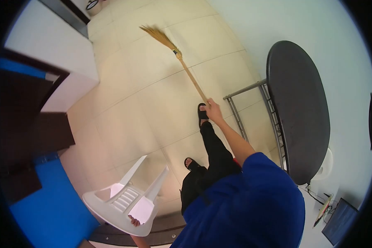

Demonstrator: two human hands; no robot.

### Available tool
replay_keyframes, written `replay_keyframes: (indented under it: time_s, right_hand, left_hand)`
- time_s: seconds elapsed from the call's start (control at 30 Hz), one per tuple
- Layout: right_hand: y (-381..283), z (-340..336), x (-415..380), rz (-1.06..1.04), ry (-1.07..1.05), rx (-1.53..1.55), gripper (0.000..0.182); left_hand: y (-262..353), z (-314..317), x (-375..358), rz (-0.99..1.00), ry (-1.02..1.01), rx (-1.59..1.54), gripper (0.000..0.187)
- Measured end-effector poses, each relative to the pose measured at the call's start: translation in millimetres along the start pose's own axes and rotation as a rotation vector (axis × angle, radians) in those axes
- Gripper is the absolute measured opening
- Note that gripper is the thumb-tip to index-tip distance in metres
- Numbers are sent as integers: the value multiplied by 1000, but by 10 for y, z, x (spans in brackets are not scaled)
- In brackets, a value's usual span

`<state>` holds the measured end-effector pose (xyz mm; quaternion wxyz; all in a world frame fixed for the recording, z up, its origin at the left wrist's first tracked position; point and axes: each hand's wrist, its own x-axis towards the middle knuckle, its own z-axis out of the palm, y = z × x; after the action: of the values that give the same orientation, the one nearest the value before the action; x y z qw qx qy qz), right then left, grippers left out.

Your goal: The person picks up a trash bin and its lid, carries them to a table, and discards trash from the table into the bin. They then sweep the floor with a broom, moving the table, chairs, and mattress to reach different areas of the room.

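Observation:
A straw broom [191,77] with a wooden handle extends forward over the tiled floor, its bristles at the far end. My right hand [213,110] is closed round the near end of the handle, above my right foot. At the lower left, my left hand [134,220] has its fingers curled over the edge of a white plastic chair [126,200]. The chair is tilted, with two legs pointing forward. Part of my left palm is hidden behind the chair.
A dark oval table [299,111] with a metal frame stands at the right by the wall. Dark furniture [54,132] and a blue surface [62,198] are at the left. A screen [340,222] and cables lie at the lower right.

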<state>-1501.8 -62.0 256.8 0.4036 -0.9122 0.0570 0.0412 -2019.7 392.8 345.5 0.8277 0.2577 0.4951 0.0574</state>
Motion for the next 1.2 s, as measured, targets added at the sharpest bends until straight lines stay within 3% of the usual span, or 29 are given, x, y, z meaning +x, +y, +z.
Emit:
replay_keyframes:
  time_s: [0.13, 0.17, 0.23, 0.33, 0.4, 0.43, 0.47, 0.53, 0.57, 0.67, 0.73, 0.8, 0.87, 0.97, 1.03, 1.07, 1.13, 1.2]
  right_hand:
    - [92, -998, -555, -30, 76, -161, 36]
    - [188, -1053, -473, 69, 90, -205, 32]
    - [572, -962, -230, 287, 115, -285, 25]
    - [1073, -245, 406, 448, 235, -319, 19]
    - [765, -77, 916, 936, 132, 419, 8]
    - [710, 63, 1109, 1007, 74, 879, 3]
    - [626, 322, 1267, 912, -31, 1301, 4]
    - [344, 573, 1454, 798, -220, 1690, 14]
    - [-45, 356, 1390, 782, -267, 1252, 7]
    - [-342, -483, 995, 572, -291, 846, 35]
    - [-264, -1183, 637, 550, -302, 741, 44]
    - [-312, -1600, 394, 676, -195, 695, 42]
    - [5, -1820, 532, 767, -172, 335, 30]
    - [763, -1435, 1102, 963, 36, 363, 6]
    - [1386, -952, 1828, 1115, 130, 670, 17]
    - [1750, -465, 2045, 869, -81, 745, 11]
    - [1305, -334, 2314, 951, -257, 1006, 26]
    - [946, -623, 2549, 754, -400, 1258, 11]
  left_hand:
    - [38, 536, -302, 40, 34, 19, 55]
    - [48, 703, -396, 49, 51, 25, 55]
    - [49, 1073, -557, 66, 78, 46, 54]
    - [74, 1337, -755, 68, 87, 56, 53]
    - [59, 1604, -950, 80, 104, 63, 53]
    - [33, 1809, -1050, 88, 117, 71, 52]
    - [26, 1985, -1105, 97, 125, 79, 52]
    - [38, 2287, -1287, 96, 146, 83, 51]
    - [53, 2398, -1365, 91, 152, 87, 51]
    - [-15, 3001, -1576, 94, 147, 126, 50]
    - [-84, 3390, -1721, 90, 141, 139, 50]
    - [-14, 3593, -1743, 76, 102, 130, 49]
    - [21, 3957, -1807, 57, 59, 159, 49]
    - [3, 4546, -1858, 24, 5, 198, 48]
    - [-123, 4968, -1832, -20, -29, 205, 48]
    - [-144, 5129, -1829, -46, -54, 220, 47]
    - [-165, 5460, -1799, -127, 10, 102, 47]
    - [-343, 5832, -1765, -223, 14, 53, 47]
